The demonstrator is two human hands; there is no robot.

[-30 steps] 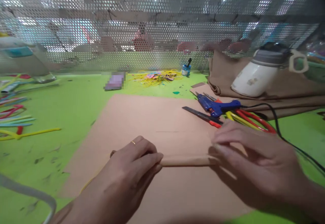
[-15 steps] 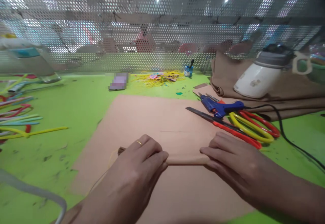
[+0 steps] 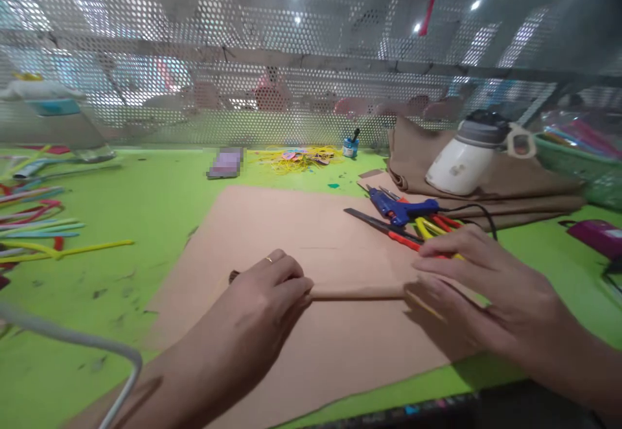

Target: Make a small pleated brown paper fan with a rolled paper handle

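Note:
A slim tan roll (image 3: 357, 291), much the colour of the sheet under it, lies crosswise on a large flat tan sheet (image 3: 272, 221). My left hand (image 3: 272, 293) is closed over its left part and presses it down. Past the fingers a dark brown end (image 3: 234, 277) sticks out. My right hand (image 3: 481, 280) hovers by the roll's right end, thumb and fingers apart. A thin yellowish strand (image 3: 427, 304) trails from that end under the thumb. Behind the right hand lie scissors (image 3: 374, 221) with red handles and a blue glue gun (image 3: 401, 207).
A white bottle (image 3: 459, 163) leans on folded brown cloth (image 3: 408, 150). Farther back are a small blue jar (image 3: 350, 147) and a tangle of yellow strands (image 3: 296, 159). Coloured pipe-like strips (image 3: 43, 228) lie at left, near a white cable (image 3: 97, 345). A green basket (image 3: 593, 170) stands right.
My right hand has let go of the roll's right end and moved right, its fingers spreading. My left hand still holds the roll. The view has turned slightly to the right.

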